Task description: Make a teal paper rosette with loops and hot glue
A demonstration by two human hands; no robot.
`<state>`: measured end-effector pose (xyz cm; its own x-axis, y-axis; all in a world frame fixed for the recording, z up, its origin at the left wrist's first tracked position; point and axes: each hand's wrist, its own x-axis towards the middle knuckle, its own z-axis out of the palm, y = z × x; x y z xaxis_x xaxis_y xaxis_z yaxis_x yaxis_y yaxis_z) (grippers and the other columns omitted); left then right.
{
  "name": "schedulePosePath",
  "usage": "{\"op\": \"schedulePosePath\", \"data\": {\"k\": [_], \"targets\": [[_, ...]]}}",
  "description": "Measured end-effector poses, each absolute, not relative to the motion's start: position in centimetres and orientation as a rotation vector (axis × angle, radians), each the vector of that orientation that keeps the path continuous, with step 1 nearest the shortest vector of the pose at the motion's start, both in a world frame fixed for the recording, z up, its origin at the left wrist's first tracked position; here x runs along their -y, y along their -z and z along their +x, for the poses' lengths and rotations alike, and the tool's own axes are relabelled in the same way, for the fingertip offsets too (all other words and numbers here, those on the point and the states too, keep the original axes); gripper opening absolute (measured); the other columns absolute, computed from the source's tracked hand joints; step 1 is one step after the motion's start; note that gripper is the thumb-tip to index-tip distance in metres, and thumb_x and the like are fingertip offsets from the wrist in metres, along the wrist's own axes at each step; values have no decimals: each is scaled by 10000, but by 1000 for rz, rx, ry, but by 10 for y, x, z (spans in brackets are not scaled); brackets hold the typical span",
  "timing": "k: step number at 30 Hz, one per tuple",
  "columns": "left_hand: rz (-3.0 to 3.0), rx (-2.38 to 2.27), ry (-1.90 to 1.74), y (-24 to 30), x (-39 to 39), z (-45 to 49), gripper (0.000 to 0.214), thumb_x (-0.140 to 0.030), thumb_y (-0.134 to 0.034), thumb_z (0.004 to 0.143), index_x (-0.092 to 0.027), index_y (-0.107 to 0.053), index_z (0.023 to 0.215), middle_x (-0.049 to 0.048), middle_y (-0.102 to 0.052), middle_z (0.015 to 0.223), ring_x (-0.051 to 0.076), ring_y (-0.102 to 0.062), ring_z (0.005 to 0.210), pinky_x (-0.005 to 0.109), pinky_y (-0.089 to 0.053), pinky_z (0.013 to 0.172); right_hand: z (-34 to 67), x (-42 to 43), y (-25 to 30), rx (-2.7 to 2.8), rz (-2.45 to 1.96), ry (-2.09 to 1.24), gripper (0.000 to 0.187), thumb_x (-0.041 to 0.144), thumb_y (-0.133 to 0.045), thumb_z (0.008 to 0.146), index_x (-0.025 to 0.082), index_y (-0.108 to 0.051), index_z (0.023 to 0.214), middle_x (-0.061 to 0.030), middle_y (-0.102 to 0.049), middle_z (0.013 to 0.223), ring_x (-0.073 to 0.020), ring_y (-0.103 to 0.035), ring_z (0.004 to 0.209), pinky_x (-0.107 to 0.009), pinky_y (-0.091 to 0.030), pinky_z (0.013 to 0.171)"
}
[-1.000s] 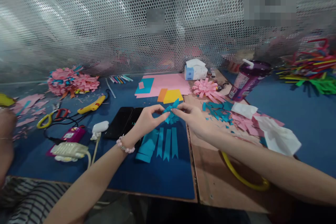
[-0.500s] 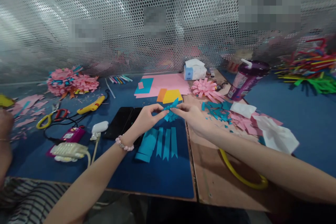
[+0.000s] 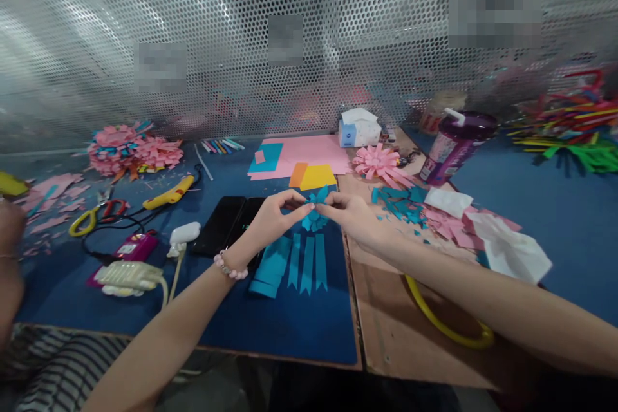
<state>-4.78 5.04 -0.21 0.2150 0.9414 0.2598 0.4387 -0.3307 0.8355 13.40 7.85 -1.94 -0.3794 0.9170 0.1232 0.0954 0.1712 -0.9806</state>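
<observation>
A blue paper flower (image 3: 316, 220) with several petals is between my two hands, just above the table. My left hand (image 3: 282, 214), with a pink bead bracelet at the wrist, pinches it from the left. From the right, my right hand (image 3: 355, 215) pinches it too, and the thumb tips nearly meet at its middle. Nearer to me lie blue paper strips (image 3: 306, 264) with notched ends, beside a wider stack of blue paper (image 3: 271, 267). A dark phone (image 3: 219, 225) lies left of my left hand.
Behind my hands are pink sheets (image 3: 309, 151), yellow paper (image 3: 318, 177) and a tissue box (image 3: 360, 131). A pink paper flower (image 3: 377, 164), blue scraps (image 3: 403, 206) and a purple cup (image 3: 454, 148) stand right. Leftward are scissors (image 3: 87, 222), a yellow glue gun (image 3: 168, 194) and a person's hand (image 3: 9, 225).
The blue paper flower has turned so its petals face me more openly. My fingers have shifted slightly on it; both hands stay in nearly the same place.
</observation>
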Motion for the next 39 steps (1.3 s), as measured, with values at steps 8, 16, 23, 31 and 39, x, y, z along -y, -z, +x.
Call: {"op": "schedulePosePath", "data": {"k": [8, 16, 23, 31, 39], "targets": [[1858, -1300, -1037, 1, -49, -48, 235, -362, -574, 844, -146, -624, 766, 25, -617, 753, 130, -544, 710, 248, -438, 659, 136, -77, 15, 1731, -1009, -1250, 308, 414, -650, 729, 164, -522, 605, 41, -453, 595, -100, -390, 573, -269, -284, 565], [1904, -1309, -1022, -2, -47, -46, 221, -350, -586, 836, -149, -636, 760, 27, -627, 754, 135, -553, 711, 251, -450, 656, 135, -77, 16, 1775, -966, -1237, 320, 427, -619, 740, 166, -506, 594, 35, -445, 599, -103, -393, 581, -271, -288, 570], [1808, -1320, -862, -7, -49, -55, 228, -349, -615, 811, -140, -673, 742, 23, -636, 696, 114, -536, 632, 228, -413, 589, 136, -76, 13, 1814, -985, -1265, 270, 357, -635, 730, 170, -502, 588, 44, -438, 594, -104, -393, 585, -269, -280, 572], [1839, -1370, -826, -8, -49, -58, 237, -365, -632, 794, -144, -704, 747, 37, -678, 724, 128, -572, 665, 240, -435, 627, 135, -74, 13, 1805, -985, -1293, 275, 357, -644, 725, 165, -504, 587, 42, -439, 596, -102, -392, 584, -266, -278, 570], [1767, -1361, -825, -6, -49, -56, 242, -381, -639, 786, -149, -692, 742, 28, -663, 724, 123, -559, 666, 236, -424, 641, 136, -74, 13, 1789, -1017, -1350, 338, 422, -674, 710, 164, -491, 590, 50, -419, 580, -95, -370, 576, -258, -270, 556]]}}
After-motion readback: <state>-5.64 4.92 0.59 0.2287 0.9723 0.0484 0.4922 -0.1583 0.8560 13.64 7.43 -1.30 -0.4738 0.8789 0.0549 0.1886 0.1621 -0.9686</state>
